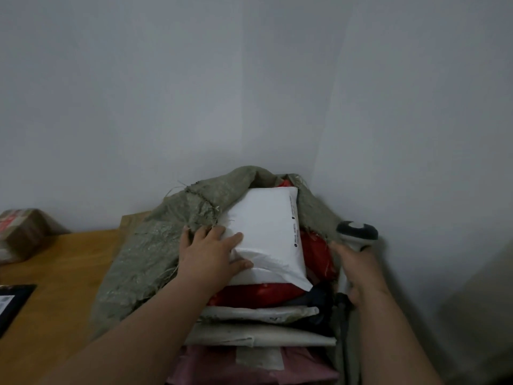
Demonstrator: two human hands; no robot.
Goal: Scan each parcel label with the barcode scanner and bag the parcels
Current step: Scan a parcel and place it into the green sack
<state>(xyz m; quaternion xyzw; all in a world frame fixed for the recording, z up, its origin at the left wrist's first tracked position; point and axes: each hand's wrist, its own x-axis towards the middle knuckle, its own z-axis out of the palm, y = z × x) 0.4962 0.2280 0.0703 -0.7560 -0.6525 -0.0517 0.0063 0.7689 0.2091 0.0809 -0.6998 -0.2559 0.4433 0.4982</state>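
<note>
Sack: grey-green woven bag, mouth open toward the near side, lying on the counter.
Inside: white parcel on top of red parcel, grey and pink ones stacked nearer.
Left hand: fingers spread flat, pressing the white parcel.
Right hand: wrapped round the scanner, right of the sack.
Far left: brown box.

parcel room: sack stuffed with mailers.

Dim, flat, bluish light; soft focus, perhaps motion-blurred right edge, wide-angle bending.
</note>
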